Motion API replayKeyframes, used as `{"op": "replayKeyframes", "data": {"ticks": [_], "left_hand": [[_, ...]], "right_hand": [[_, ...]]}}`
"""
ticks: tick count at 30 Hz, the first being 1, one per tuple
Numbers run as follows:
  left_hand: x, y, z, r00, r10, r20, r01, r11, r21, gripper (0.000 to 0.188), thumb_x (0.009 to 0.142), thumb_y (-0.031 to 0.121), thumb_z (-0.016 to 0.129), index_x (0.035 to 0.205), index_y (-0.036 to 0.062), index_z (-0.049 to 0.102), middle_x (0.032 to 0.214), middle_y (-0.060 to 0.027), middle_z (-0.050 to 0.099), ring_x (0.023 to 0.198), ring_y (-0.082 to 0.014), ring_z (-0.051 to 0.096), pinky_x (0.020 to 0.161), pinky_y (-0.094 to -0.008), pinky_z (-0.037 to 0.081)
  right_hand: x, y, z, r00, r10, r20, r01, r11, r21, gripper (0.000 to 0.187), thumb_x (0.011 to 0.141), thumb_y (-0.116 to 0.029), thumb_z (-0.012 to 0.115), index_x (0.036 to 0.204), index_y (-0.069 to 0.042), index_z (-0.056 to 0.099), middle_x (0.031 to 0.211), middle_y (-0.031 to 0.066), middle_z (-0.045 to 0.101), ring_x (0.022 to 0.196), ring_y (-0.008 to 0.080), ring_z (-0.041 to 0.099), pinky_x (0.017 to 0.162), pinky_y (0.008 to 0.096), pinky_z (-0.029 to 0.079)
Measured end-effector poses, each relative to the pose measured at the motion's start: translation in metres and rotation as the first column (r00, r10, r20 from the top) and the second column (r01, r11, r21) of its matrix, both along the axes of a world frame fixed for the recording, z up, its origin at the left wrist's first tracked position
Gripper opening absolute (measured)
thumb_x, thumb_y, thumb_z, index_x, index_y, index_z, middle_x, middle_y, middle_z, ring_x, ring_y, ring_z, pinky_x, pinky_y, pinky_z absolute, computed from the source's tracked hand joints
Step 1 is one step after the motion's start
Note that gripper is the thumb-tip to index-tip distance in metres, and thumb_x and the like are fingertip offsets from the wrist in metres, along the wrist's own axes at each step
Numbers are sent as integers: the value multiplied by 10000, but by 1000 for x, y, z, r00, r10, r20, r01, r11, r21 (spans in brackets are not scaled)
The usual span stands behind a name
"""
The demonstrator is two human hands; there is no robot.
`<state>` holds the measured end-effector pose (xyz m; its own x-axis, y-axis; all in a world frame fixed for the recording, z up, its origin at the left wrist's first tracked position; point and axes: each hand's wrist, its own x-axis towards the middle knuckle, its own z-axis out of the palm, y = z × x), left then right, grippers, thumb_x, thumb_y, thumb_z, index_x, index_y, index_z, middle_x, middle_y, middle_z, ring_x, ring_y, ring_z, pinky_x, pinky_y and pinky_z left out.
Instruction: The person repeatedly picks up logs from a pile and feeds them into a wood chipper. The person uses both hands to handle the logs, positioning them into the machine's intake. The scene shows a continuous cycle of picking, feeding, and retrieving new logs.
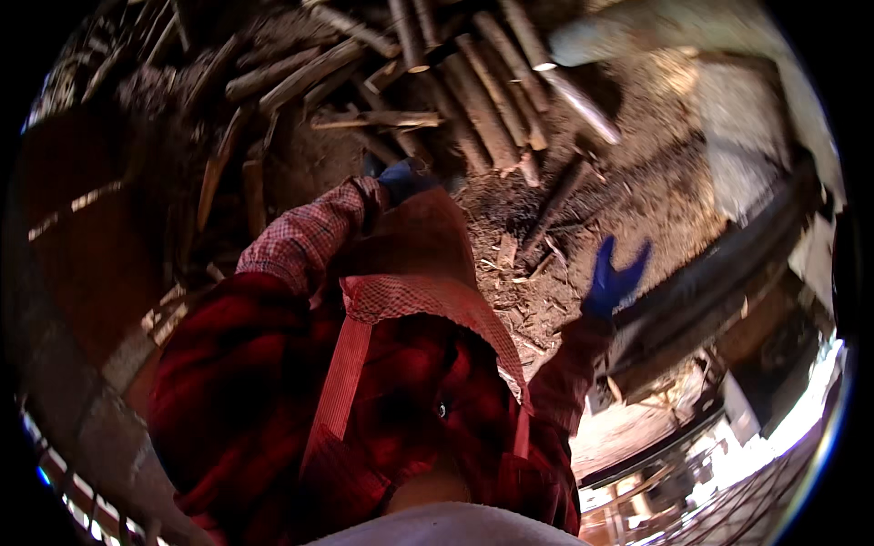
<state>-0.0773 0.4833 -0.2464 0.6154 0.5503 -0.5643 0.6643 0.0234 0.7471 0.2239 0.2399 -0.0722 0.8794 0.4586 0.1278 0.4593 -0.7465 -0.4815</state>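
Note:
My left hand [407, 179], in a dark blue glove, reaches forward past the edge of my reddish apron [410, 241]. It is at the near end of a log [407, 141] in the pile; its fingers are partly hidden and dark, so I cannot tell whether it grips anything. Out to the right, my right hand [615, 278], also in a blue glove, is held over the dirt floor beside a long dark beam [719, 273]. Its fingers are spread and nothing is in them.
Several split logs [482, 109] lie across the floor ahead. A short split piece [375, 119] rests crosswise on others. A dark stick [555, 202] and bark scraps [523, 318] lie nearer. A pale slab [742, 132] stands at the right, a brownish panel [82, 246] at the left.

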Motion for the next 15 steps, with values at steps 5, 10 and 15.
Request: {"op": "replayKeyframes", "data": {"ticks": [5, 10, 15], "left_hand": [[-74, -38, -126, 938, -306, 162, 253, 925, 284, 320, 834, 320, 619, 1033, 71, 654, 945, -158, 643, 861, -338, 629, 799, -375, 502], [-101, -80, -145, 672, 678, -297, -603, 267, -752, 368, 906, 144, 584, 1252, 36, 521, 1160, -95, 589, 967, -200, 597, 851, -335, 490], [-124, -49, -177, 593, 689, -417, -673, 140, -726, 489, 884, 170, 653, 1312, 26, 467, 1140, -69, 590, 1041, -140, 558, 914, -272, 448]], "right_hand": [[-61, 172, -256, 596, 510, -621, -677, 734, -47, 768, 744, -374, 768, 1310, 43, 459, 1245, 221, 563, 1180, 325, 528, 1016, 386, 391], [-112, 311, -493, 533, 163, -830, -810, 383, -445, 849, 662, -562, 738, 1245, 18, 528, 1250, 242, 550, 1177, 384, 517, 981, 429, 422], [-156, 354, -634, 501, 641, -582, -831, 169, -529, 1059, 685, -461, 753, 1494, -130, 155, 1419, 196, 396, 1296, 386, 392, 1099, 455, 299]]}}
